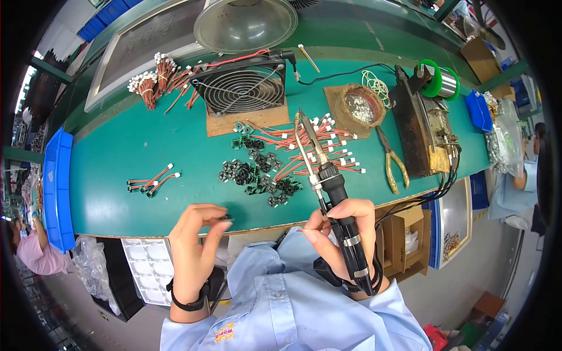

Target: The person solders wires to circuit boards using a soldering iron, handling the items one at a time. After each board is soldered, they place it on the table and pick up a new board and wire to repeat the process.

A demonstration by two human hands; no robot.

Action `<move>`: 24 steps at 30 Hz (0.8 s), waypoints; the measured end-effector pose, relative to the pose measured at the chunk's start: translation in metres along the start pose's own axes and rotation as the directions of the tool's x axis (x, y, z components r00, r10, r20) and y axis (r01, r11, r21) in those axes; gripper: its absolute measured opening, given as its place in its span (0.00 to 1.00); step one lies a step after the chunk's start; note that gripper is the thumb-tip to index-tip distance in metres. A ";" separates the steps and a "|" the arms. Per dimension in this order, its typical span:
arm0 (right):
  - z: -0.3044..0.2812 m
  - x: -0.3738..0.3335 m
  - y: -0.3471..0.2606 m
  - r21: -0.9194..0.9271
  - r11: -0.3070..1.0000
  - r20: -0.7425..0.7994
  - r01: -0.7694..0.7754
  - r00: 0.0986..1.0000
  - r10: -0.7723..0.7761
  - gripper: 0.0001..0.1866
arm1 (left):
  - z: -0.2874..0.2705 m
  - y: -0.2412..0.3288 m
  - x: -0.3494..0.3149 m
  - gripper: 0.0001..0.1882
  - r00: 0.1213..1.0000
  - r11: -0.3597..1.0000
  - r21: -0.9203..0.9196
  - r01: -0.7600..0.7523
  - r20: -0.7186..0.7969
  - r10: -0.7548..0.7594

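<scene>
My left hand (196, 243) is pinched at the table's front edge around a small dark part (226, 218), probably one of the little circuit boards, though it is blurred. My right hand (351, 234) is wrapped round a black soldering iron (335, 190) with a metal tube along its side; its tip points away from me. Between that hand's thumb and forefinger a short red wire end (303, 230) sticks out. Beyond my hands lies a heap of small black-and-green circuit boards (252, 175). Red-and-black wires with white connectors (328, 140) fan out behind the heap.
Several wired pieces (153, 181) lie left, near a blue bin (57, 190). A square fan (241, 90) stands at the back. Rightward are a round dish of solder bits (364, 110), pliers (393, 164), a solder spool (439, 82) and a dark metal box (413, 131) with cables.
</scene>
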State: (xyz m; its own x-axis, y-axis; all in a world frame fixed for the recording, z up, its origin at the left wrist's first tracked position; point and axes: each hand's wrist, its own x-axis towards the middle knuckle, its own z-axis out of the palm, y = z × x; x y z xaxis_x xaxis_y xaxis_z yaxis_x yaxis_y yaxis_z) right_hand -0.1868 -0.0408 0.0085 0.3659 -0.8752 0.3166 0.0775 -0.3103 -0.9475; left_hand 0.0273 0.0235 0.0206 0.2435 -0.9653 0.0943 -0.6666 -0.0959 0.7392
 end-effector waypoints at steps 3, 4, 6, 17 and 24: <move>0.005 0.000 -0.009 -0.036 0.999 0.020 0.029 0.999 -0.029 0.23 | 0.003 0.025 -0.003 0.09 0.983 0.671 -0.718 0.182 0.146 -0.111; 0.007 0.001 -0.012 -0.054 0.998 0.026 0.043 0.999 -0.042 0.23 | 0.006 0.027 -0.002 0.09 0.984 0.673 -0.718 0.179 0.142 -0.110; 0.009 0.002 -0.018 -0.028 0.998 0.053 0.053 0.997 -0.052 0.23 | 0.011 0.031 0.001 0.11 0.933 0.417 -0.838 0.353 0.347 -0.092; 0.019 0.008 -0.029 0.005 0.991 0.183 0.135 0.974 -0.134 0.25 | 0.025 0.017 -0.007 0.14 0.876 0.056 -0.885 0.463 0.466 0.125; 0.021 0.006 -0.024 0.051 0.987 0.151 0.150 0.976 -0.156 0.20 | 0.024 0.019 -0.007 0.14 0.876 0.022 -0.884 0.468 0.467 0.119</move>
State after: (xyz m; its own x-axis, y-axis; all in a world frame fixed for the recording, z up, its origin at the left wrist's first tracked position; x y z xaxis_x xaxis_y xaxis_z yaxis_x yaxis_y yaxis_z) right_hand -0.1669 -0.0310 0.0319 0.4853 -0.7499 0.4496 0.1783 -0.4185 -0.8905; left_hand -0.0036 0.0231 0.0181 -0.1949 -0.9707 -0.1405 0.7220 -0.2389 0.6494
